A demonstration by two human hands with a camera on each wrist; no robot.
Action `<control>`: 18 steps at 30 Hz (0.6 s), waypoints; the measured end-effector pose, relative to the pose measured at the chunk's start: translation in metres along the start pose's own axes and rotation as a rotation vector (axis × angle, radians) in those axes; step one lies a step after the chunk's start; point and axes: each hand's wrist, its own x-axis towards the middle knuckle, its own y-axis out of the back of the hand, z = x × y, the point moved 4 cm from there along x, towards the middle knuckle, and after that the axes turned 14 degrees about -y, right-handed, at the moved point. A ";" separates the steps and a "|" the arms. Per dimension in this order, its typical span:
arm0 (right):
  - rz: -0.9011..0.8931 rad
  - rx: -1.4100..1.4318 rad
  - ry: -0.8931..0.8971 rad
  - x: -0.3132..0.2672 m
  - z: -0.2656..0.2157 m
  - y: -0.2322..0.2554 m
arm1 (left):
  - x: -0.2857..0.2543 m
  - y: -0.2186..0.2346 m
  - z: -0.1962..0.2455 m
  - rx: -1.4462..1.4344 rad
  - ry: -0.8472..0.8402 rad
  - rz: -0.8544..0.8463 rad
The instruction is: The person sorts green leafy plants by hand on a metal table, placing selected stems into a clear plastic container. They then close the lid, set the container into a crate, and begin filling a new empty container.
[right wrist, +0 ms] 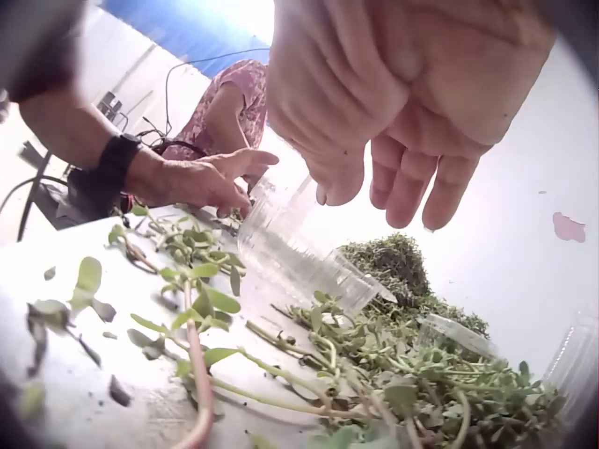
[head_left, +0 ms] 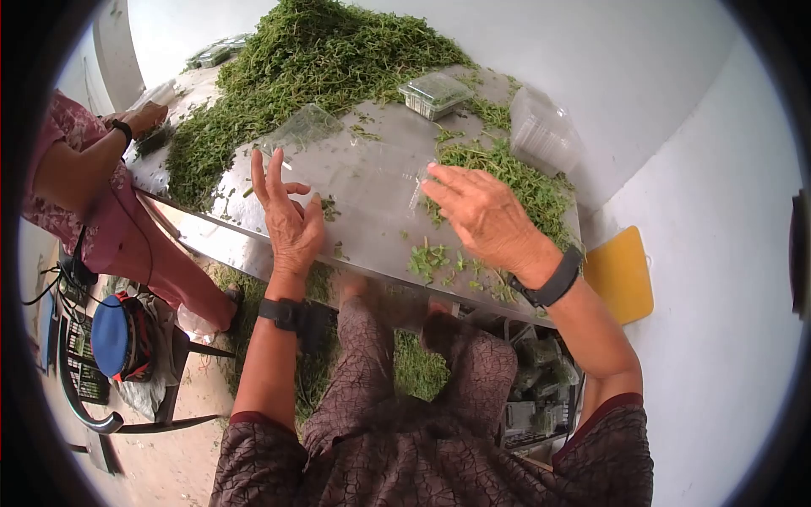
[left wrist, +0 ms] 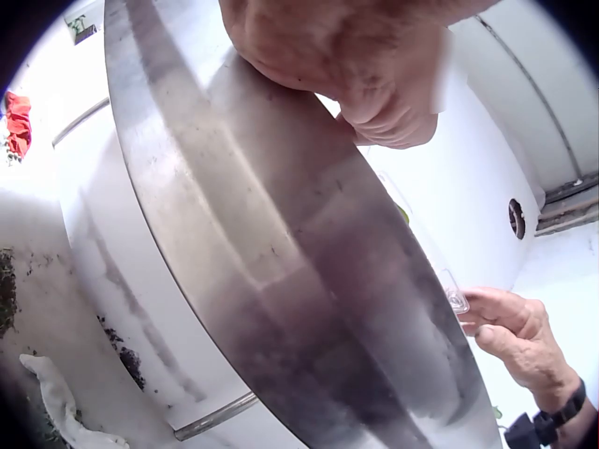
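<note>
A clear plastic clamshell box (head_left: 367, 176) lies opened out on the metal table between my two hands. My left hand (head_left: 290, 211) is at its left side, index and middle fingers extended and the others bent, with no object in its grasp. On the opposite side, the fingertips of my right hand (head_left: 483, 211) reach the ridged edge of the box, fingers fairly straight. From the right wrist, the box (right wrist: 304, 267) shows below that hand, and my left hand (right wrist: 211, 178) appears beyond it. Loose green sprigs (head_left: 431, 260) lie near the table's front edge.
A large heap of leafy green stems (head_left: 329, 55) covers the back of the table. A closed clear box (head_left: 435, 93) and a stack of clear boxes (head_left: 543, 131) stand at the right. Another person (head_left: 93, 160) works at the left. A yellow board (head_left: 621, 275) leans by the wall.
</note>
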 end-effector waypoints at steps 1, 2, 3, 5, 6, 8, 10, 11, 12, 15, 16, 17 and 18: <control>-0.005 0.003 -0.009 -0.005 0.002 0.006 | -0.001 0.000 -0.001 0.003 0.001 -0.001; -0.013 0.032 -0.094 -0.012 0.007 0.012 | -0.001 0.000 0.000 -0.001 -0.005 0.014; -0.021 0.059 -0.182 -0.019 0.012 0.019 | -0.001 0.000 0.001 -0.006 -0.002 0.001; -0.038 0.062 -0.234 -0.035 0.017 0.034 | -0.002 0.001 -0.001 0.049 0.021 0.062; -0.031 0.095 -0.290 -0.045 0.020 0.039 | -0.003 0.001 -0.005 0.099 -0.019 0.075; -0.052 0.163 -0.419 -0.067 0.028 0.045 | -0.002 0.001 -0.006 0.087 -0.032 0.055; -0.102 0.180 -0.518 -0.089 0.030 0.049 | -0.002 0.000 -0.003 0.031 -0.019 0.053; -0.148 0.196 -0.608 -0.100 0.032 0.050 | -0.003 0.000 -0.002 0.027 -0.018 0.048; -0.149 0.195 -0.613 -0.110 0.031 0.051 | -0.003 0.001 -0.002 -0.009 -0.011 0.017; -0.208 0.174 -0.639 -0.128 0.027 0.050 | -0.004 0.002 -0.004 -0.061 0.007 -0.056; -0.226 0.184 -0.642 -0.130 0.025 0.050 | -0.005 0.001 -0.003 -0.077 0.021 -0.097; -0.242 0.192 -0.641 -0.133 0.024 0.050 | -0.006 0.001 -0.002 -0.077 0.013 -0.092; -0.231 0.190 -0.636 -0.134 0.022 0.050 | -0.006 0.000 -0.001 -0.086 -0.001 -0.110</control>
